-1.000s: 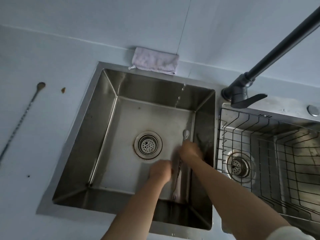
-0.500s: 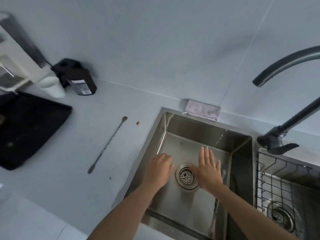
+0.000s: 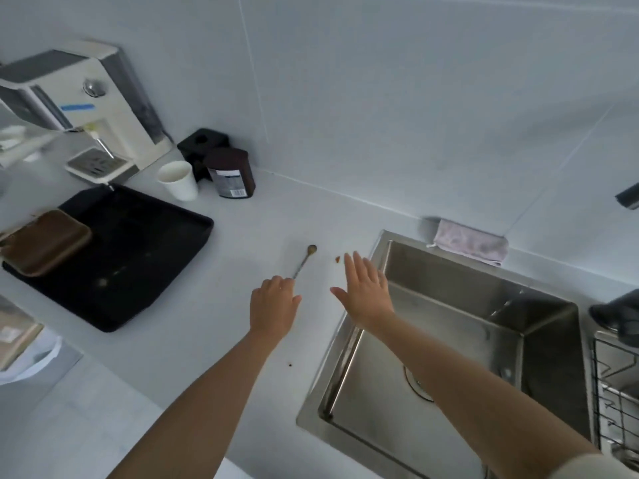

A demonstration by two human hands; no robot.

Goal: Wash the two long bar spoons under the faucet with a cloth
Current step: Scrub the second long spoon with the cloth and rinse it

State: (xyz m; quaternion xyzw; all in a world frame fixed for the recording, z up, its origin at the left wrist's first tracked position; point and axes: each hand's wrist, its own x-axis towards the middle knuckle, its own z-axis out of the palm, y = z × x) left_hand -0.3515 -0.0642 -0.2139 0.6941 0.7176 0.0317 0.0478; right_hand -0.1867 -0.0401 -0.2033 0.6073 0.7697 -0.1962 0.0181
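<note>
Dim, cool cast; motion blur; wide-angle edge distortion.

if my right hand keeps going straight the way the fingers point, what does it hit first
Probably the small brown crumb on the counter, just beyond the right hand; depth is unclear, so it may pass above it toward the wall.

Both forearms bare to the wrists. Left hand (image 3: 275, 304) and right hand (image 3: 367, 292): no rings, watch or gloves visible. Pale, off-white sleeve edge (image 3: 587, 466) on right upper arm, bottom right corner.

pale lilac cloth (image 3: 468, 244), black tray (image 3: 138, 257), steel-grey sink (image 3: 449, 271), white cup (image 3: 178, 181)
</note>
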